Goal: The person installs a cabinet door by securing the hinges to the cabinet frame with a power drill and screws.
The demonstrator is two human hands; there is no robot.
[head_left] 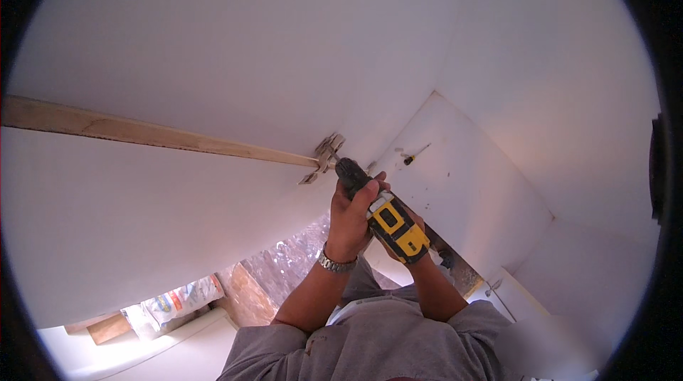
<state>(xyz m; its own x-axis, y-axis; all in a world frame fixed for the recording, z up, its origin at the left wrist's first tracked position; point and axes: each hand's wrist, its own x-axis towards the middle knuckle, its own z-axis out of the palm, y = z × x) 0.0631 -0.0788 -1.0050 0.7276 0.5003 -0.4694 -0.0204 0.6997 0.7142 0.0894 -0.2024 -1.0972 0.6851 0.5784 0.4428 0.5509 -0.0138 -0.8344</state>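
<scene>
Head view, the only one here: the yellow-black cordless drill [389, 217] is near the middle, nose right by the metal hinge [329, 153] at the end of a wood strip [178, 138]. Left hand [347, 223] is clenched round the front of the drill; right hand [418, 219] is mostly hidden behind it, but looks to be grasping the handle. I'd guess it's hard, stiff and pretty hefty, battery dragging on it, so handle plus a steadying hand behind the chuck [348, 172]. Elbows bent, forearms converging upward, watch [336, 261] on the left wrist.
</scene>
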